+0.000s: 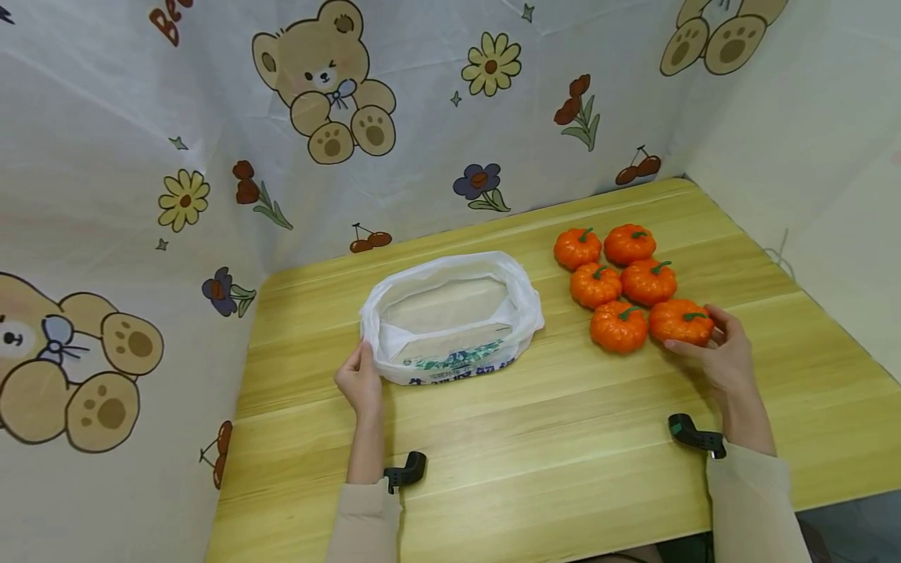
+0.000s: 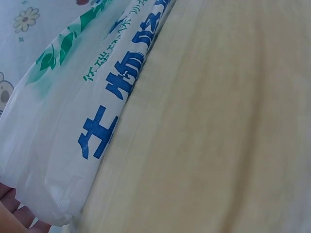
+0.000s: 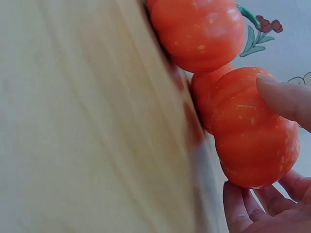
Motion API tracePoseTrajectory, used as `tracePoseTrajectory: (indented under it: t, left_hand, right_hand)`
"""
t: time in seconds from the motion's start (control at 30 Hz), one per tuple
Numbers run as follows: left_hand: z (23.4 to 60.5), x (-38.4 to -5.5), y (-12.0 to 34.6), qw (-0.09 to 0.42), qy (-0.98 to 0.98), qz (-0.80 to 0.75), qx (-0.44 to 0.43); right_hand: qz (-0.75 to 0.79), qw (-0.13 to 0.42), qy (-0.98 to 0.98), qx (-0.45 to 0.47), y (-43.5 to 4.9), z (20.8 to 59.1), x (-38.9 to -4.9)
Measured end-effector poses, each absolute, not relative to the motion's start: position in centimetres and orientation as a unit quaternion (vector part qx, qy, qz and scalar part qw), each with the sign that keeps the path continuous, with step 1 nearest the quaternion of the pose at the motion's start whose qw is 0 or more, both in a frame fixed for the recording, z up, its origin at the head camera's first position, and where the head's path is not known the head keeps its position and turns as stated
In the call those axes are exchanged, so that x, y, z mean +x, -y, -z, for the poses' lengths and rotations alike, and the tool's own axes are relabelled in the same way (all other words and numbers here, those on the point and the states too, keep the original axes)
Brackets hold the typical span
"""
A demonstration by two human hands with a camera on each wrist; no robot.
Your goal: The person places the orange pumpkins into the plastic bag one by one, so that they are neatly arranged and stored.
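A white plastic bag [image 1: 522, 313] with green and blue print lies on the table with its mouth spread wide and rim folded outward. My left hand [image 1: 360, 381] pinches the rim at the bag's near left corner. In the left wrist view, curled fingers [image 2: 22, 216] show below the bag's printed side [image 2: 58, 145]. My right hand [image 1: 728, 356] grips the nearest right orange toy pumpkin [image 1: 679, 320], which has a green stem. The right wrist view shows the thumb on one side of this pumpkin [image 3: 255, 136] and the fingers around its other side.
Several more orange pumpkins, among them a near left one [image 1: 618, 328] and a far right one [image 1: 629, 245], stand close together right of the bag. A patterned cloth [image 1: 422, 94] hangs behind the wooden table [image 1: 528, 453]. A white wall [image 1: 831, 156] borders the right side.
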State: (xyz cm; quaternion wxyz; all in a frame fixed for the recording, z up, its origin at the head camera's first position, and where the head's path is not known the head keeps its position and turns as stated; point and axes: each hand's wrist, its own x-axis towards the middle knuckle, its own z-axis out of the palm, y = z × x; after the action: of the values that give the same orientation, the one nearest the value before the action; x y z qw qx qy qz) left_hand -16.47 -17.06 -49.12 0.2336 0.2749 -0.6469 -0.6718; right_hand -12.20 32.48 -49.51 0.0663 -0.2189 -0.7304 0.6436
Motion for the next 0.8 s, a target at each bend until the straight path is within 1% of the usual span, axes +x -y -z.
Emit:
tracePoseTrajectory:
  t: [0.17,0.43,0.8]
  left_hand:
    - [49.2,-16.5,17.1,0.234,0.645,0.673,0.276]
    - [49.1,-16.5,17.0,0.232,0.647,0.672,0.277]
    - [49.4,-16.6,17.1,0.240,0.645,0.672,0.274]
  right_hand:
    - [-0.699,0.096,0.677,-0.211,-32.5,48.7,-12.1]
    - [-0.725,0.130,0.651,-0.183,-32.4,47.0,-12.3]
    - [-0.745,0.148,0.629,-0.164,-30.4,44.5,-13.1]
